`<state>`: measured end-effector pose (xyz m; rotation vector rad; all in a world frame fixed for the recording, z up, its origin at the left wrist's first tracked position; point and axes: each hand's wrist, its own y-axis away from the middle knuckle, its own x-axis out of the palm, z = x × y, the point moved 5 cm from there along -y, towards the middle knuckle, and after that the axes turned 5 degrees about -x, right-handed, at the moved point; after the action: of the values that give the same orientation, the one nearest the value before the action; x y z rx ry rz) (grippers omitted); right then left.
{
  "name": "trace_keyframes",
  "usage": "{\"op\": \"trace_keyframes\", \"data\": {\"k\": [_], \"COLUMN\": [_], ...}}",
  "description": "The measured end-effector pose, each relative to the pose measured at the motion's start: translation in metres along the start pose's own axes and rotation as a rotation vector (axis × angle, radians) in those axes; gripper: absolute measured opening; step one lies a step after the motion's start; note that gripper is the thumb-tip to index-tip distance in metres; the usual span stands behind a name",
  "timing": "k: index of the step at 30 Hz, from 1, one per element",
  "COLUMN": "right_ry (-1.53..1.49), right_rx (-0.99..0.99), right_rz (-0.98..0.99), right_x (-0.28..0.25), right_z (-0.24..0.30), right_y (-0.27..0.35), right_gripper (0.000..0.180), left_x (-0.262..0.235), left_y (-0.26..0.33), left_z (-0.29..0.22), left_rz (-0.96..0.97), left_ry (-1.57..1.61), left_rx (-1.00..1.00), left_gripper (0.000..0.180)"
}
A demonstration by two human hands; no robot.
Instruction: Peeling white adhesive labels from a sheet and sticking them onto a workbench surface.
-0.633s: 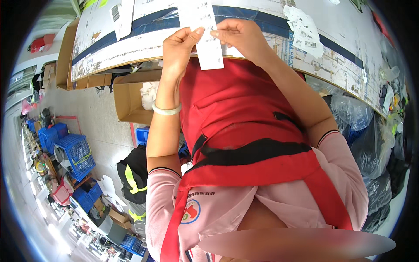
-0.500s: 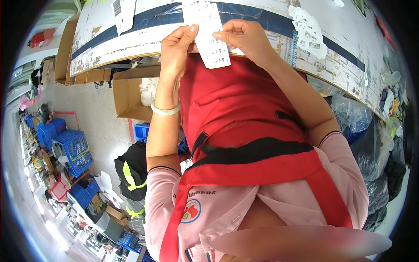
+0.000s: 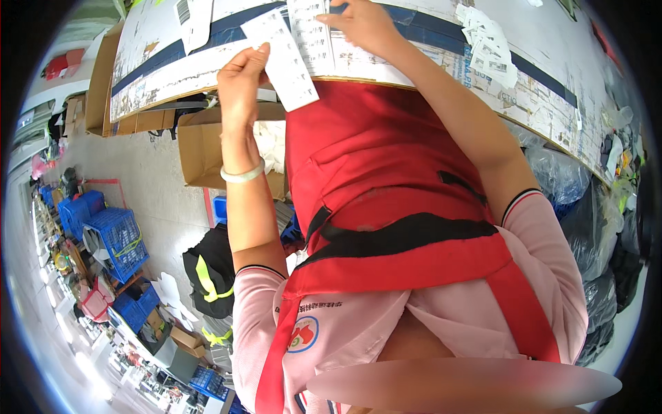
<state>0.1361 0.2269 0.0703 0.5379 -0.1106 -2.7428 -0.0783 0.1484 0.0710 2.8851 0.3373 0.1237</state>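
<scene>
At the far left of the frame, blue plastic crates (image 3: pixel 114 238) stood on the floor, with a black bag with yellow-green stripes (image 3: pixel 210 272) lying to their right near the lower middle. Above them, in the upper left, open cardboard boxes (image 3: pixel 203 148) sat under the edge of the worktop (image 3: pixel 172 76), a long white board with a dark blue stripe that curved across the top of the frame. A separate printed sheet (image 3: pixel 195 17) lay on it at the upper left. Just right of that, the left hand (image 3: pixel 241 79), with a pale bangle (image 3: pixel 243 174) on its wrist, was raised in the upper middle and pinched one white paper slip (image 3: pixel 284 58) between thumb and fingers, the slip hanging tilted over the worktop's near edge and clear of the surface. Immediately to the right, a strip of printed white labels (image 3: pixel 317 38) lay flat on the worktop, and the right hand (image 3: pixel 362 21) rested at the top of the frame with its fingers pressed down on that strip; whether it gripped anything I could not tell. Farther right, a loose heap of white paper scraps (image 3: pixel 486 41) lay on the worktop, well apart from both hands. Dark plastic bags (image 3: pixel 593 228) filled the right edge below the worktop.
</scene>
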Motion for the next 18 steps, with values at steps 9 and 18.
{"op": "trace_keyframes", "data": {"k": [9,18], "right_ry": [-0.299,-0.278], "right_rx": [-0.164,-0.215], "right_rz": [0.2,0.25], "right_x": [0.007,-0.003], "right_z": [-0.005,-0.01], "right_y": [0.078,0.108], "right_gripper": [0.022,0.018], "left_x": [0.058,0.076], "left_y": [0.058,0.077], "left_z": [0.041,0.047], "left_rz": [0.219,0.316], "left_ry": [0.115,0.237], "left_rx": [-0.08,-0.144], "left_gripper": [0.014,0.016]}}
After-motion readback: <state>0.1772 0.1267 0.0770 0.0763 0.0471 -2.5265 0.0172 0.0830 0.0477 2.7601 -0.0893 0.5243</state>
